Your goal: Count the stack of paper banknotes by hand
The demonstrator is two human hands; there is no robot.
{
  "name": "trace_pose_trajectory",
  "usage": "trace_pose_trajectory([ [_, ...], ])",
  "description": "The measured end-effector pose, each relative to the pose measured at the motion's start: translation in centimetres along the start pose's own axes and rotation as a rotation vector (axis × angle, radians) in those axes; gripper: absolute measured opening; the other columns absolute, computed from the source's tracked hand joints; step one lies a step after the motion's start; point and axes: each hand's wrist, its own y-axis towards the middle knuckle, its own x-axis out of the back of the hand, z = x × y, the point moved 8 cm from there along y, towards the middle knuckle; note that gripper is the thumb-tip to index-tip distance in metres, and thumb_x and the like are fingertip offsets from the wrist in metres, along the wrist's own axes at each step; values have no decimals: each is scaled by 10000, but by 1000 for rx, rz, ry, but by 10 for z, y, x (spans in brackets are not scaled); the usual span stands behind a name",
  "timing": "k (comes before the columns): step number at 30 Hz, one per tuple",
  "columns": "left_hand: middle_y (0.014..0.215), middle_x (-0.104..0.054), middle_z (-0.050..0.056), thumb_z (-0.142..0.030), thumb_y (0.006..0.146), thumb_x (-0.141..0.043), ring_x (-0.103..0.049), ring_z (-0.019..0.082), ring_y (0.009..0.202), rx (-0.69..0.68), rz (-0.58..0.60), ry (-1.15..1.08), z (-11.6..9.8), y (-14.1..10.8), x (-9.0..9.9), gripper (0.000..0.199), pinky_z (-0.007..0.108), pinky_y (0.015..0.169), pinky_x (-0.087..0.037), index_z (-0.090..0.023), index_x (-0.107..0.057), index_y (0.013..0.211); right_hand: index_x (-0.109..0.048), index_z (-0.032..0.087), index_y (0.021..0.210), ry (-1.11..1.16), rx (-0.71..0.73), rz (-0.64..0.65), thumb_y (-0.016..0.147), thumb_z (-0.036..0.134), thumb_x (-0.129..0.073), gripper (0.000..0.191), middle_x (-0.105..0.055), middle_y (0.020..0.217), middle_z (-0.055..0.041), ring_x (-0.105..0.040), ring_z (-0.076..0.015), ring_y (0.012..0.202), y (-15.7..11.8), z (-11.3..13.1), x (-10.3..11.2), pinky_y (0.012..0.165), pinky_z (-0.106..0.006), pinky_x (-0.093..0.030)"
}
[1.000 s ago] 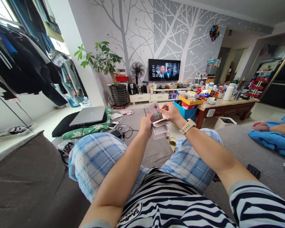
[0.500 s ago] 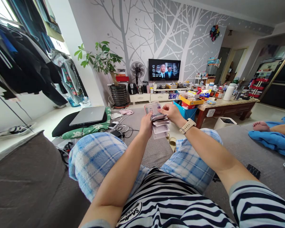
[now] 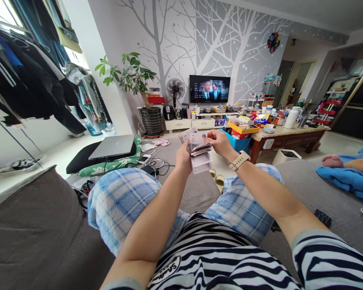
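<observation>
The stack of banknotes (image 3: pixel 196 151) rose a little and shifted left since a second ago; the left hand (image 3: pixel 184 155) lifted with it; the top notes, then a single raised note, fanned into two or three; the right hand (image 3: pixel 220 143) moved up and left, its fingers (image 3: pixel 208 139) at the upper notes' right edge.

Daylight is pouring in from the window (image 3: pixel 0 10) at upper left, blowing out to white there. The room is reading bright and even, with soft shadows. Wide-angle distortion is bending the edges, stretching the sofa (image 3: pixel 24 225). The television (image 3: pixel 209 88) picture is perhaps slightly blurred.
</observation>
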Motion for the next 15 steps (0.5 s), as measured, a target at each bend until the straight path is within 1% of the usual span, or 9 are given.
trace_pose_trajectory([
  [3,831,-699,63,-318,758,-650,-666,239,876,-24,-18,5,-6,-3,0,232,348,764,-531,-155,-659,923,-522,169,686,73,53,55,687,425,-685,303,-511,649,23,-441,-103,602,-2,10,-4,581,-248,-364],
  [7,840,-700,67,-263,758,-627,-659,247,887,-48,-21,3,-8,-5,-1,156,352,766,-530,-154,-662,864,-544,163,714,144,31,126,686,441,-683,312,-530,678,14,-454,-109,640,-3,13,-10,616,-254,-381],
  [11,840,-696,69,-273,746,-629,-653,251,894,-57,-24,11,-7,-4,0,156,358,763,-528,-156,-659,844,-556,157,719,165,13,128,682,442,-685,316,-541,684,6,-457,-111,642,-4,15,-11,617,-258,-385],
  [15,817,-693,67,-267,743,-623,-648,251,902,-71,-8,19,-9,-5,-1,157,352,765,-522,-151,-657,842,-536,164,686,145,23,133,687,476,-683,345,-507,643,15,-424,-103,610,-5,20,-10,580,-250,-363],
])
